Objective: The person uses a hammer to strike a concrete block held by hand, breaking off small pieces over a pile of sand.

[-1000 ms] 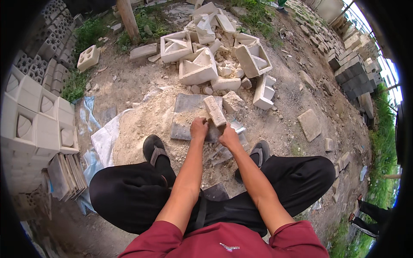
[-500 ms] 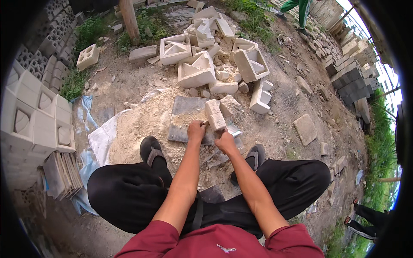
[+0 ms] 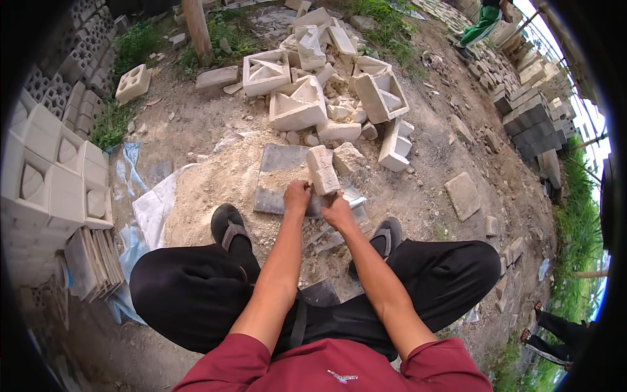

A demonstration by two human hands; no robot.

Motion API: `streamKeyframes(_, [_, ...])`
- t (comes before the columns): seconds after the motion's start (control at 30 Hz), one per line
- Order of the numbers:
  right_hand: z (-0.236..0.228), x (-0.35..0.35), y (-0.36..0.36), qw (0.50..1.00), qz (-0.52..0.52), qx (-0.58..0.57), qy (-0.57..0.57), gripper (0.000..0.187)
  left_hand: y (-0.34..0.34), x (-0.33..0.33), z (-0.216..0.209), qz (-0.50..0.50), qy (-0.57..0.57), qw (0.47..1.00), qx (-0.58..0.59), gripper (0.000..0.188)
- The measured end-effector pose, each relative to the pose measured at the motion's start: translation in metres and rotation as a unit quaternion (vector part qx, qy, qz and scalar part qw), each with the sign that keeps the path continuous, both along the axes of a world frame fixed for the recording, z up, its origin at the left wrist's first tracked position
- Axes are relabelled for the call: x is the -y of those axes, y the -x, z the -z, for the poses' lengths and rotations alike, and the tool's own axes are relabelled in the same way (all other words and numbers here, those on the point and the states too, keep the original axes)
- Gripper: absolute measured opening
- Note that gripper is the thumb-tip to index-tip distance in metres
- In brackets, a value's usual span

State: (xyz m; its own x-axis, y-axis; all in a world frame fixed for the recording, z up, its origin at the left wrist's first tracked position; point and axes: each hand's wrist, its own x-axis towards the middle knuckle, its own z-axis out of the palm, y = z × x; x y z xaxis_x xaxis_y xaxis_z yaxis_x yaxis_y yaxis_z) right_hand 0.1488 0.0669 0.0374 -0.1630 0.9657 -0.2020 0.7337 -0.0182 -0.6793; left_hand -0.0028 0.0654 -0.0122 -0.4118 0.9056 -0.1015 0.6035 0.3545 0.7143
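Note:
A pale, rough, oblong concrete block (image 3: 322, 171) stands tilted over the dark flat slab (image 3: 277, 160) in front of me. My right hand (image 3: 338, 212) is closed at the block's lower end, its fingers partly hidden. Just left of the block, my left hand (image 3: 297, 196) is curled closed, and what its fingertips hold, if anything, does not show. Pale crumbs and powder lie on the slab. A broken chunk (image 3: 349, 159) rests right behind the block. By my right hand lies a crumpled clear plastic sheet (image 3: 353, 196).
A heap of sandy powder (image 3: 202, 202) spreads left of the slab. Beyond it are broken hollow blocks (image 3: 298, 104) and rubble. White blocks (image 3: 65, 170) are stacked at left, above thin boards (image 3: 91, 264). Another person in green trousers (image 3: 482, 26) is at far right.
The block has shifted slightly left and away, with my right hand moving a little left. The person in green trousers has moved right.

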Motion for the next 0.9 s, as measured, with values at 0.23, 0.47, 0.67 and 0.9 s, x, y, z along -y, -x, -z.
streamKeyframes(0.23, [-0.038,-0.022,0.006,0.993,0.022,-0.081,-0.079,0.046,0.002,0.009,-0.004,0.003,0.008,1.0,-0.016,0.023])
streamKeyframes(0.47, [0.005,0.014,-0.013,0.998,0.014,0.048,0.043,0.055,-0.011,0.002,-0.013,0.009,0.022,1.0,-0.016,0.017])
streamKeyframes(0.67, [-0.03,-0.018,-0.01,0.999,0.001,0.025,0.043,0.055,0.0,0.01,0.003,0.002,0.01,1.0,-0.013,0.021])
streamKeyframes(0.9, [-0.031,-0.038,-0.01,0.988,0.074,-0.12,-0.07,0.057,-0.016,0.007,-0.01,0.006,-0.034,0.999,-0.025,0.027])
